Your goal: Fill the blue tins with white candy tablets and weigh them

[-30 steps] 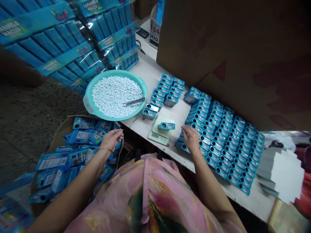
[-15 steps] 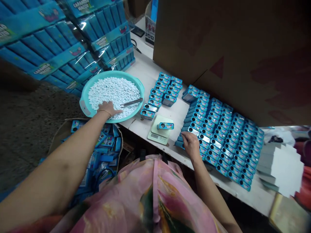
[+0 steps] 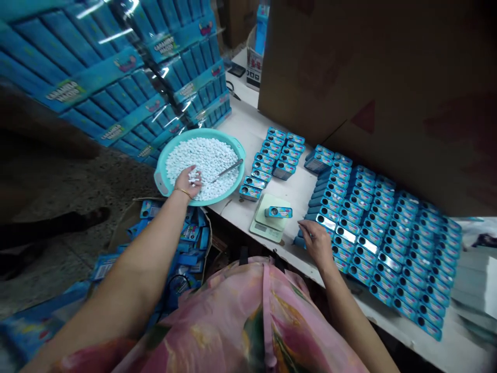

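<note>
My left hand (image 3: 189,182) is over the turquoise basin (image 3: 161,178), cupped with the palm turned up. Several small white candies (image 3: 193,178) lie in its curled fingers. More of the same white candies (image 3: 209,150) fill the basin, and a metal utensil (image 3: 229,170) rests on them against the rim. My right hand (image 3: 317,241) is at the near left corner of the packed rows of blue boxes (image 3: 363,233); its fingers are drawn together, and what they hold, if anything, is hidden. Between my hands, one blue box (image 3: 278,212) with a round opening stands on a pale kitchen scale (image 3: 262,230).
Two short rows of blue boxes (image 3: 264,160) stand behind the scale. Wrapped display packs (image 3: 128,98) are stacked on the left. A large cardboard box (image 3: 349,62) walls off the back right. Below the basin is a carton of blue packages (image 3: 194,233). Scissors (image 3: 233,90) lie farther back.
My left hand has turned from palm down in the candies to palm up, holding some. My right hand stays by the box rows. The whole view has shifted slightly.
</note>
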{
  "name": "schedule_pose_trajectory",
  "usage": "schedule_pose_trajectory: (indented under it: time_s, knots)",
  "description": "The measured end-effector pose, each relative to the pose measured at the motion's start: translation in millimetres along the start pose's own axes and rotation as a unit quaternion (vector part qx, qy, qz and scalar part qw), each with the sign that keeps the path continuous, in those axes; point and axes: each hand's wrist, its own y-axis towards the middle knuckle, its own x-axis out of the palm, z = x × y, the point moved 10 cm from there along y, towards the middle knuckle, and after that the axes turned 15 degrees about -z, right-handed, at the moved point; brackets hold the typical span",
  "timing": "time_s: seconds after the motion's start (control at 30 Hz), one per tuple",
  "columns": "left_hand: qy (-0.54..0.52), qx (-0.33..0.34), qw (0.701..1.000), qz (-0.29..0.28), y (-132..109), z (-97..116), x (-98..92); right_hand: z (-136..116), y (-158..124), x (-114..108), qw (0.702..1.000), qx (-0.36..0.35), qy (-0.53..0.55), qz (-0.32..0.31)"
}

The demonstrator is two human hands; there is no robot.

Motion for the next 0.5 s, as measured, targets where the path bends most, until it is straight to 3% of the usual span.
schedule_pose_trajectory:
  time_s: [0.07, 0.2, 0.37, 0.5]
  knots:
    - [-0.139, 0.024, 0.99, -0.004, -5.9, 2.2, 1.9, -10.3, 5.0, 4.0, 1.0, -0.012, 0.018, -0.014]
    - [-0.239, 0.099, 0.966, 0.02, -18.6, 10.1, 0.7, -46.5, 19.5, 16.6, 0.995, -0.049, 0.073, -0.046]
    - [-0.296, 0.028, 0.955, 0.025, -20.2, -6.4, 4.0, -116.8, 44.4, 38.6, 0.979, -0.135, 0.118, -0.096]
    - [-0.347, 0.04, 0.937, -0.014, -31.2, 2.3, 15.3, -169.5, 59.8, 53.5, 0.965, -0.19, 0.12, -0.132]
